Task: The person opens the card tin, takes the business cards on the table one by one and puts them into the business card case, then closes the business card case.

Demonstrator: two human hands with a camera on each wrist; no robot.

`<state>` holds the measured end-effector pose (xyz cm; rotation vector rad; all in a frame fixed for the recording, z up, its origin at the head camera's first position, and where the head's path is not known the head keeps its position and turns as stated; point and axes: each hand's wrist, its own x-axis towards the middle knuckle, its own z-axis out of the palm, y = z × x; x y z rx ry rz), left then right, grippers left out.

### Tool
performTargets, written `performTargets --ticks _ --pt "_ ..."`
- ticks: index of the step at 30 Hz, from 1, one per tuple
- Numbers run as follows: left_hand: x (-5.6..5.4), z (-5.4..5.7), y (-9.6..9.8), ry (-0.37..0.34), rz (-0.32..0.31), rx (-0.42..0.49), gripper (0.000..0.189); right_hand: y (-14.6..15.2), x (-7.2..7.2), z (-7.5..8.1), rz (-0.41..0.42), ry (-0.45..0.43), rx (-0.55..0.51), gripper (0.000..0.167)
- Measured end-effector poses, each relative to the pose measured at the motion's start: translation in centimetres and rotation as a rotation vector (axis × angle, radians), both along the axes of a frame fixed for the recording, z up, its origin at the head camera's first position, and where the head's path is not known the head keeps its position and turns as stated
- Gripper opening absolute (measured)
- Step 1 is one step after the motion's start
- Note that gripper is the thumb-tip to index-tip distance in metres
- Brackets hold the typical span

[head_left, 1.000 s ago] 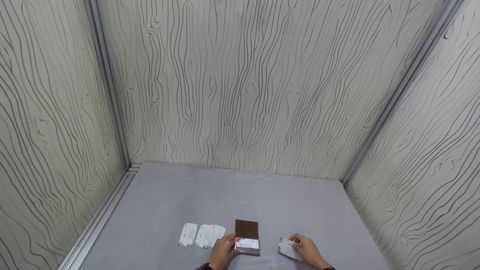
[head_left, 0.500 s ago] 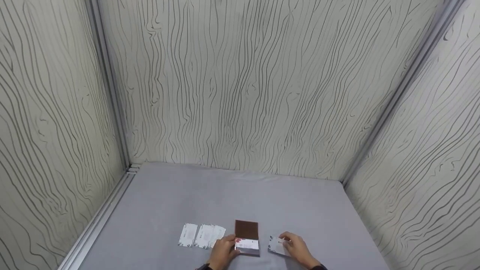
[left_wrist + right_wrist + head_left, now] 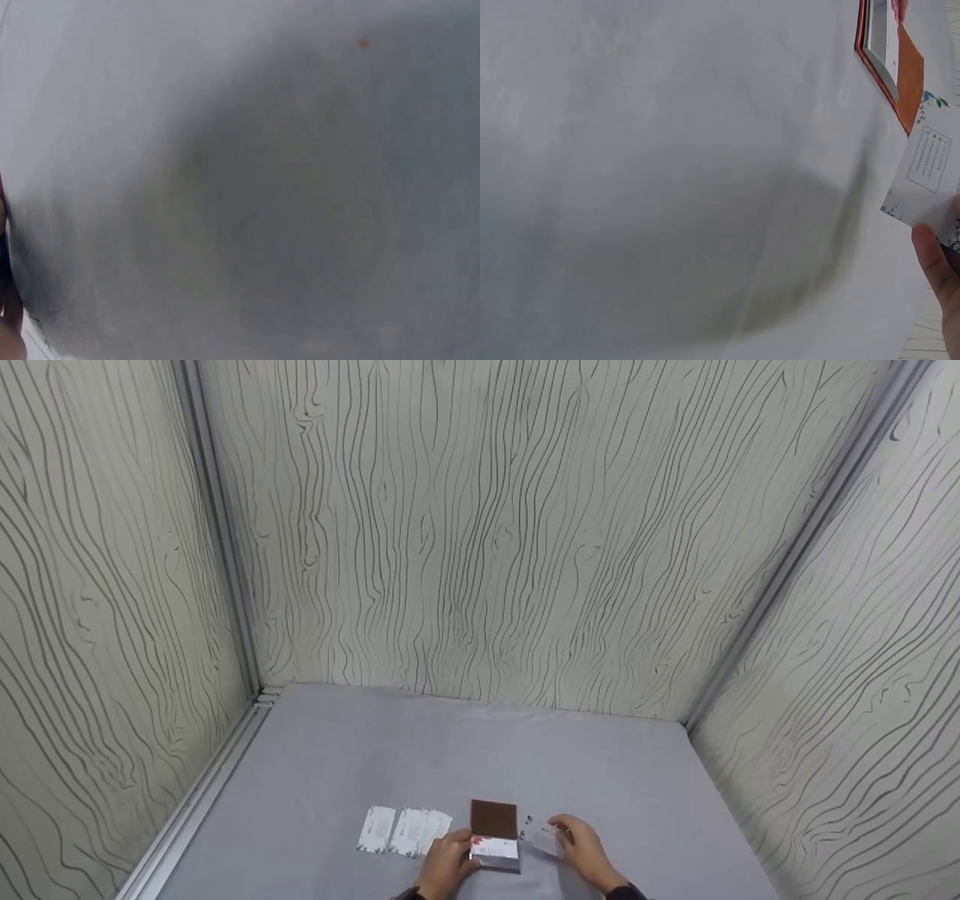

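A brown business card case (image 3: 494, 818) lies open on the table, a white card with a red floral corner (image 3: 495, 847) in its lower half. My left hand (image 3: 446, 862) grips the case by its left edge; only slivers of that hand show in the left wrist view. My right hand (image 3: 587, 851) pinches a white business card (image 3: 540, 837) just right of the case. The right wrist view shows this card (image 3: 928, 161) tilted, with printed text and leafy corners, the thumb (image 3: 932, 259) on its edge. Beyond it is part of the orange-brown case (image 3: 910, 79).
Left of the case lie a single white card (image 3: 376, 829) and a spread of overlapping cards (image 3: 414, 830), partly behind my left hand. A grey cloth covers the table (image 3: 480, 750). Wood-patterned panels (image 3: 465, 532) rise at the back and both sides.
My right hand has moved left toward the case with its card, which has lifted and turned a little. My left hand and the case have stayed in place.
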<state>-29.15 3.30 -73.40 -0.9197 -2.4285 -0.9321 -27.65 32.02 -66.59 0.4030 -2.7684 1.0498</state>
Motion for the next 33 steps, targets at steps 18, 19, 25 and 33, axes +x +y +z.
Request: performTargets --ticks 18,19,25,33 --pt "0.1 -0.1 -0.1 0.048 -0.015 0.028 0.028 -4.4 -0.6 -0.3 0.103 0.093 -0.061 0.024" --pt "0.1 -0.1 -0.1 0.066 -0.019 0.035 0.027 -4.7 -0.6 -0.3 0.108 0.097 -0.062 0.023" --pt "0.0 -0.1 -0.1 0.075 -0.028 0.043 0.024 -6.0 -0.8 -0.3 0.127 0.113 -0.042 0.024" --pt "-0.1 0.0 0.0 0.022 -0.015 0.015 0.027 -6.6 -0.7 -0.6 0.138 0.06 -0.039 0.028"
